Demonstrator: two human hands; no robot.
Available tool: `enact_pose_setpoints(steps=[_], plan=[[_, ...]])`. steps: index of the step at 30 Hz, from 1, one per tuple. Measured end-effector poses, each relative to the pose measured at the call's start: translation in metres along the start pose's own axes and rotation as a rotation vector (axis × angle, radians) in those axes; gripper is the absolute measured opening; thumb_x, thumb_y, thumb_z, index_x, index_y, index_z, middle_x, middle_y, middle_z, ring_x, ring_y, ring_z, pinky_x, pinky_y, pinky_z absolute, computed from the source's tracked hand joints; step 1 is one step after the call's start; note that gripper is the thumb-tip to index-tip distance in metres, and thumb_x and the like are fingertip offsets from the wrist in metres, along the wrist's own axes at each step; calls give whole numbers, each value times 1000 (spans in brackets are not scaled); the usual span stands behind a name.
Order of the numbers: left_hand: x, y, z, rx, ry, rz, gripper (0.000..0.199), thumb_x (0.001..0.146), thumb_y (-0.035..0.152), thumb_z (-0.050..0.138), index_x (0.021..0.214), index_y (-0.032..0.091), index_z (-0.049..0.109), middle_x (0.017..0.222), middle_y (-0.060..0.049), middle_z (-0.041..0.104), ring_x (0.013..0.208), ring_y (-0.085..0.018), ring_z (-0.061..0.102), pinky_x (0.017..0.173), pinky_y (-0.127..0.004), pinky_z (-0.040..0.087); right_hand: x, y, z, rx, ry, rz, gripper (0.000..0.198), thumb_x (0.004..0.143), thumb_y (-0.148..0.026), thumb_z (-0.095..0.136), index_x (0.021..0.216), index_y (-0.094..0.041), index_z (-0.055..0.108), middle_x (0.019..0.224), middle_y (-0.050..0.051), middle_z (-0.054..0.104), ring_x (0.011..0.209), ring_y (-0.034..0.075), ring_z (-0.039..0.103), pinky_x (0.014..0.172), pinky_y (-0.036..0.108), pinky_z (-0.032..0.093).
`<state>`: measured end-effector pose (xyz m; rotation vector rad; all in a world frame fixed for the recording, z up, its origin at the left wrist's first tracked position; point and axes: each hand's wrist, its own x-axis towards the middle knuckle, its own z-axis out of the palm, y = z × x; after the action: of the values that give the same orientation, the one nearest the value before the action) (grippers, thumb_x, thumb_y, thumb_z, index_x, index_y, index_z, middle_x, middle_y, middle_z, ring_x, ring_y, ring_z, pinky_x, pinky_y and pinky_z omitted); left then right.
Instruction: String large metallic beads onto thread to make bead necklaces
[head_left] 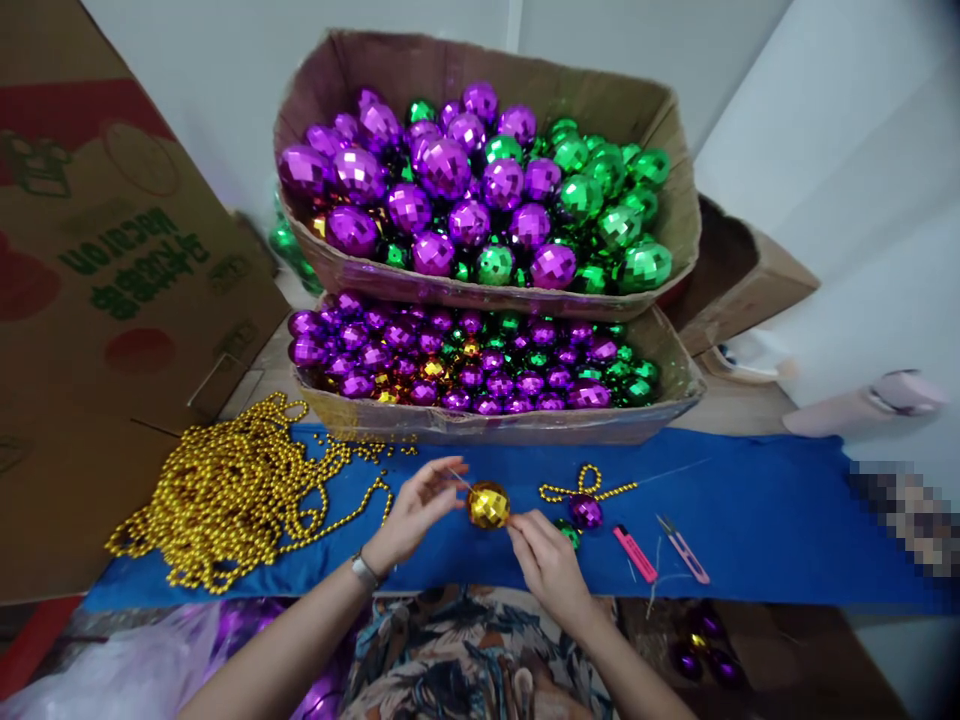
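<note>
A shiny faceted gold ball ornament (pixel 489 506) is held between my hands above the blue cloth. My right hand (pixel 551 565) pinches it at its right end. At its upper left, my left hand (pixel 424 510) has its fingers curled around a thin pale strand (pixel 460 479) that runs to the ball; whether it is thread or a needle I cannot tell. To the right lie a purple ball ornament (pixel 586 511), a green ball ornament (pixel 568 533) partly behind my right hand, and a short looped gold bead string (pixel 590 486).
Blue cloth (pixel 780 520) covers the table. A gold bead garland pile (pixel 232 490) lies left. Pink lighter-like tool (pixel 635 553) and thread snips (pixel 684 550) lie right. Behind stand two cardboard boxes of ornaments, upper (pixel 480 290) and lower (pixel 487 428). A large carton (pixel 112 400) stands left, a pink bottle (pixel 862 403) right.
</note>
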<state>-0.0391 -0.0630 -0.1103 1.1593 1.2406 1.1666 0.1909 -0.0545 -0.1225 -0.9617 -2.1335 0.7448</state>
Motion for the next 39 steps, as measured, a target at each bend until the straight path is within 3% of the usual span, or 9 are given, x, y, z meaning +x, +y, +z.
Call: enact_pose_setpoints(steps=[2, 4, 7, 10, 16, 22, 27, 32, 39], plan=[[11, -23, -22, 422, 197, -2, 31, 88, 39, 52, 111, 19, 61, 105, -10, 67, 91, -23, 65, 74, -32, 54, -4, 6, 0, -21, 27, 23, 19, 97, -16, 40, 101, -19, 58, 84, 5, 59, 77, 15, 57, 70, 27, 45], [24, -47, -42, 602, 280, -13, 21, 84, 33, 55, 96, 19, 65, 94, -9, 68, 86, -24, 64, 78, -36, 52, -6, 10, 2, -38, 46, 39, 18, 97, -16, 40, 100, -18, 58, 83, 5, 59, 76, 15, 57, 69, 26, 45], [39, -73, -59, 665, 320, -28, 13, 80, 22, 57, 88, 18, 66, 95, -12, 67, 94, -27, 61, 90, -41, 46, -7, 13, 5, -56, 40, 48, 18, 97, -17, 40, 99, -19, 58, 82, 4, 58, 75, 15, 57, 69, 26, 45], [49, -83, -63, 664, 358, -61, 12, 79, 17, 54, 85, 18, 65, 99, -14, 64, 103, -29, 57, 96, -42, 41, -5, 13, 9, -60, 22, 41, 19, 98, -17, 39, 99, -19, 58, 82, 4, 58, 74, 15, 57, 68, 25, 45], [53, -76, -61, 404, 386, -172, 3, 76, 21, 61, 76, 18, 61, 89, -13, 65, 99, -27, 58, 84, -35, 45, -7, 15, 16, -93, 2, 29, 20, 97, -17, 39, 99, -19, 58, 81, 5, 58, 74, 16, 57, 67, 27, 46], [33, -42, -33, -138, 292, -273, 34, 76, 40, 65, 100, 16, 63, 93, -10, 68, 74, -17, 63, 66, -29, 51, -7, 13, 19, -127, -45, 22, 22, 97, -18, 38, 102, -19, 60, 82, 6, 59, 74, 16, 59, 68, 27, 48], [21, -16, -16, -453, 258, -312, 39, 66, 36, 79, 96, 16, 66, 87, -7, 69, 69, -12, 63, 65, -25, 52, -4, 7, 15, -145, -58, 10, 23, 97, -18, 37, 103, -18, 60, 83, 6, 59, 75, 16, 59, 68, 27, 48], [21, -7, -12, -569, 268, -320, 35, 61, 30, 84, 89, 17, 67, 80, -3, 68, 67, -10, 62, 63, -23, 52, -3, 6, 13, -154, -55, 8, 24, 97, -18, 37, 102, -18, 60, 82, 6, 58, 74, 16, 59, 68, 27, 48], [20, -3, -10, -493, 275, -255, 29, 60, 27, 85, 83, 17, 69, 72, 1, 66, 63, -9, 59, 61, -20, 49, -5, 9, 13, -253, -79, -5, 26, 97, -16, 36, 106, -18, 60, 82, 6, 58, 74, 16, 58, 69, 28, 49]])
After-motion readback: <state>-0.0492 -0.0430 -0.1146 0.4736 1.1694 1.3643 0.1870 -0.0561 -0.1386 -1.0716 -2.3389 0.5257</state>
